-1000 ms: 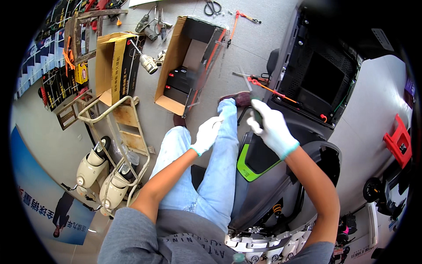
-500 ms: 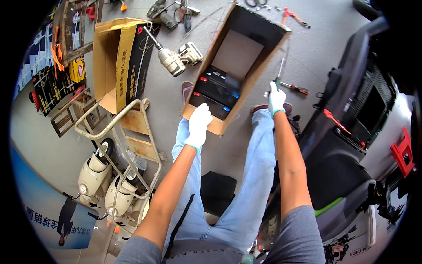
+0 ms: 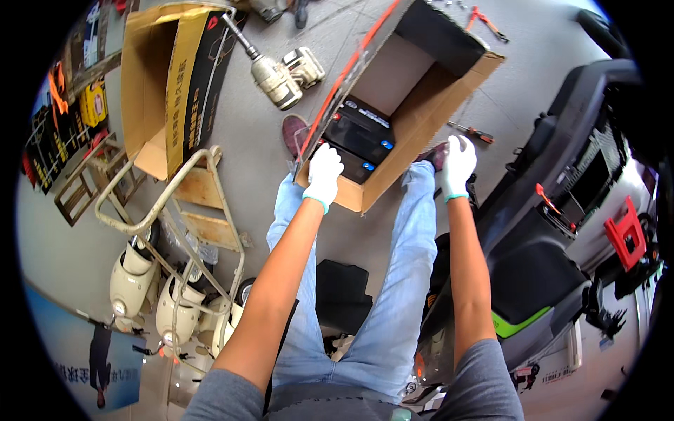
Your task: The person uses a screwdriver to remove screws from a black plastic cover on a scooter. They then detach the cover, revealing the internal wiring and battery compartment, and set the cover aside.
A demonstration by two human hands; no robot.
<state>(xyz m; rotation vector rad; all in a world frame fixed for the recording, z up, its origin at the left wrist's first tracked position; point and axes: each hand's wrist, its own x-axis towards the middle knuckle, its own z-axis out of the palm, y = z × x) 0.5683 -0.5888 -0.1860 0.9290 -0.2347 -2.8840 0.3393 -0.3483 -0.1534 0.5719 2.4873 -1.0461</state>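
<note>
My gloved left hand [image 3: 324, 175] grips the near left wall of an open cardboard box [image 3: 393, 179], its fingers over the edge. Inside lie black batteries [image 3: 361, 133] with red and blue terminal caps, at the box's near end. To the right of the box, apart from it, my gloved right hand [image 3: 460, 167] is raised over my shoe. Its fingers look spread, and I see nothing between them. Just beyond it, a screwdriver [image 3: 479, 134] with an orange and black handle lies on the floor.
A cordless impact wrench [image 3: 281, 78] lies left of the box. Farther left stand another open carton [image 3: 151, 91] and a cream metal-framed cart [image 3: 151, 217]. A dark scooter [image 3: 540, 245] fills the right side. Orange-handled pliers [image 3: 488, 22] lie beyond the box.
The dark-handled screwdriver that was in my right hand no longer shows. The box appears larger and farther right, with my left hand still on its near wall. The whole view has shifted.
</note>
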